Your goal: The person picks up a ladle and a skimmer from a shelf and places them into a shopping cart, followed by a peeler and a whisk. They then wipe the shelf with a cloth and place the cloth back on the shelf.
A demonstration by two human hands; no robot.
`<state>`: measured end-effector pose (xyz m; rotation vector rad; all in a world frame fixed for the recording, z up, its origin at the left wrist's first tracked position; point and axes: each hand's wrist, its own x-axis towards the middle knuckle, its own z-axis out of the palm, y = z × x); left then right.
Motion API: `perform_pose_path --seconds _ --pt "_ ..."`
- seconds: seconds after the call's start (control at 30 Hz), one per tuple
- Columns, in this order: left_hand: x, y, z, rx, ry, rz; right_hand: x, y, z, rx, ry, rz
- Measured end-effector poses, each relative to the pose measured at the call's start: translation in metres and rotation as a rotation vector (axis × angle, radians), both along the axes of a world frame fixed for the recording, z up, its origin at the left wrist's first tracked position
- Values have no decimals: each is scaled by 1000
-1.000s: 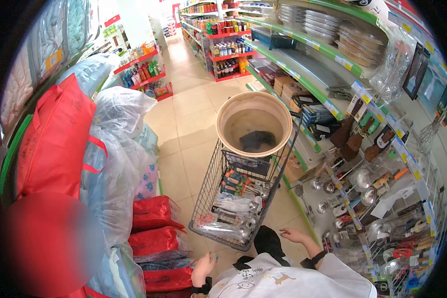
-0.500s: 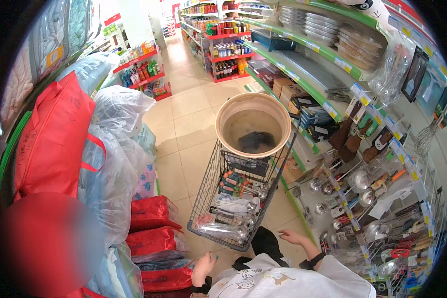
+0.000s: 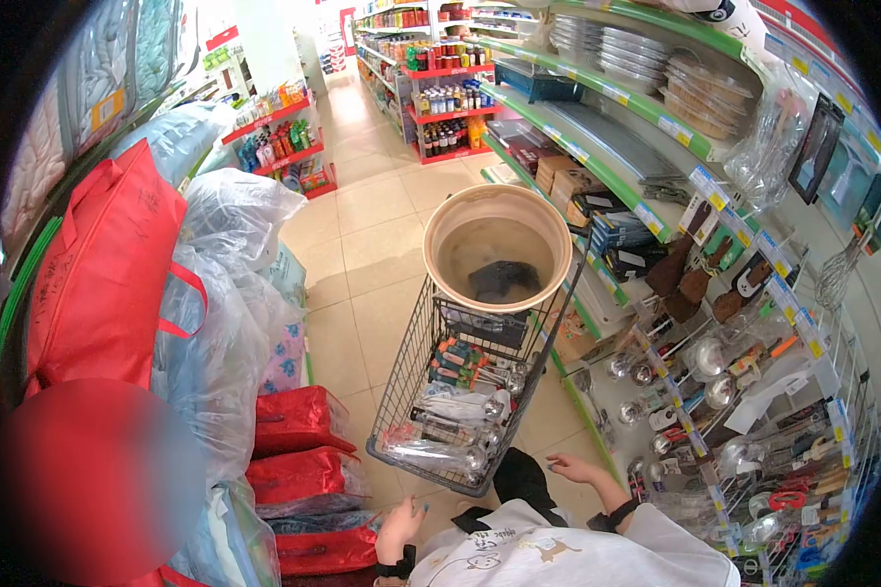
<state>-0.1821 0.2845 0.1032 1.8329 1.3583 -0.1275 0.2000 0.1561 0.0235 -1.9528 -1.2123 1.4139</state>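
Observation:
My left hand [image 3: 399, 522] hangs at my left side near the stacked red bags [image 3: 308, 481], holding nothing, its fingers loose and apart. On the other side, my right hand [image 3: 576, 468] is held out beside the lower shelf, empty with its fingers stretched. Between and ahead of them stands a black wire shopping cart [image 3: 394, 391], which neither hand touches. Packaged ladles or similar metal-ended utensils [image 3: 450, 455] and several tools with green and orange handles [image 3: 455, 364] lie in it. At its far end sits a large beige bucket [image 3: 440, 217] with something dark inside.
Shelves on the right hold stacked clear containers [image 3: 636, 57] and hanging kitchen utensils [image 3: 719, 382]. Plastic-wrapped bedding [image 3: 215, 342] and a big red bag [image 3: 103, 264] line the left. A tiled aisle [image 3: 362, 235] runs ahead to drink shelves [image 3: 450, 100].
The view has shifted very slightly. Both hands, the cart and its contents stay essentially in place.

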Motion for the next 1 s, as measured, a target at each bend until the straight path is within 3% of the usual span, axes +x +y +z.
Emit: perform_pose_path --seconds 1.0 --pt "1 0 0 -9 13 -20 -1 -1 -5 11 -52 34"
